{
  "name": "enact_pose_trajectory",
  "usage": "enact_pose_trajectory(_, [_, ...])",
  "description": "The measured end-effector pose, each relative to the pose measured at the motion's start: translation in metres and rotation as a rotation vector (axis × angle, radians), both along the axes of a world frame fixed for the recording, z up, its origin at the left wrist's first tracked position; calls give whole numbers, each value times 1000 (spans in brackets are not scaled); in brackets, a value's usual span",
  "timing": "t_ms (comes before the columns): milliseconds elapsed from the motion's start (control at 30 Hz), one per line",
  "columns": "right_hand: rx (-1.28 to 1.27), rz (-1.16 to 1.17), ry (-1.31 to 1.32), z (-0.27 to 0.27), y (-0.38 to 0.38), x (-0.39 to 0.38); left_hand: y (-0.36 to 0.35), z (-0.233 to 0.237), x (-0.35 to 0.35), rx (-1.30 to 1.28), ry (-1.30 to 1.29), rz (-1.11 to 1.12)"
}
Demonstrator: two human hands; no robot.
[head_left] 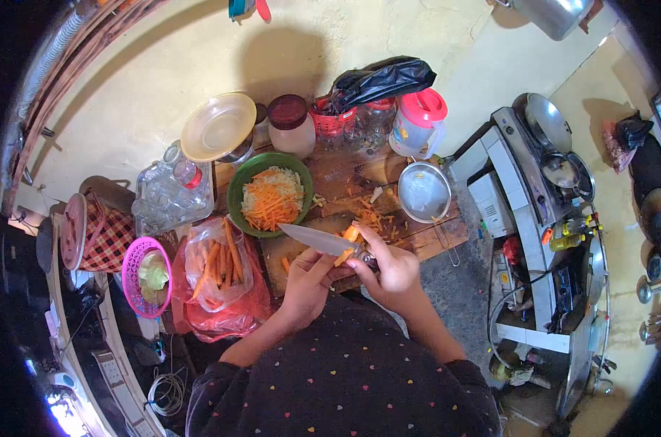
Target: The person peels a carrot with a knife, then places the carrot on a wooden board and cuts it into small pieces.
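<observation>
A kitchen knife (pixel 312 237) is in my right hand (pixel 392 273), its broad blade pointing to the upper left and its handle mostly covered by my fingers. My left hand (pixel 306 285) is closed on a piece of carrot (pixel 343 257) against the blade, and more orange carrot (pixel 351 233) shows just above the knife. Behind the blade sits a green bowl (pixel 234 191) with shredded carrot (pixel 274 207) over a paler shredded vegetable. Carrot scraps (pixel 374 217) lie on the wooden table (pixel 436 237) beyond my right hand.
Whole carrots (pixel 220 264) fill a plastic bag on a red bag (pixel 221 313) to the left. Beside it stands a pink basket (pixel 132 288) with pale green leaves. A metal strainer (pixel 425 193), a pitcher (pixel 416 124) and a lidded jar (pixel 290 127) are farther back. A stove (pixel 523 160) stands right.
</observation>
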State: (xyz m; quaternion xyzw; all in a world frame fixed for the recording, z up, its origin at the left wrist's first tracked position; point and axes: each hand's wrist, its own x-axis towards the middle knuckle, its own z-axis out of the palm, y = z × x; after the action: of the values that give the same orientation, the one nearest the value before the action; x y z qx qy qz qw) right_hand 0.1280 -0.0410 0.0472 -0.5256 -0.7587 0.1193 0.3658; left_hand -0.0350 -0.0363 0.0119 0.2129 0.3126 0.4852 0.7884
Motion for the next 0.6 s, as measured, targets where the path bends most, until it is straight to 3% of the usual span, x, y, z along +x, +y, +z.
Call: enact_pose_trajectory(600, [164,-105,125,-12,4,-1,-7,-4,4,31,32,-15])
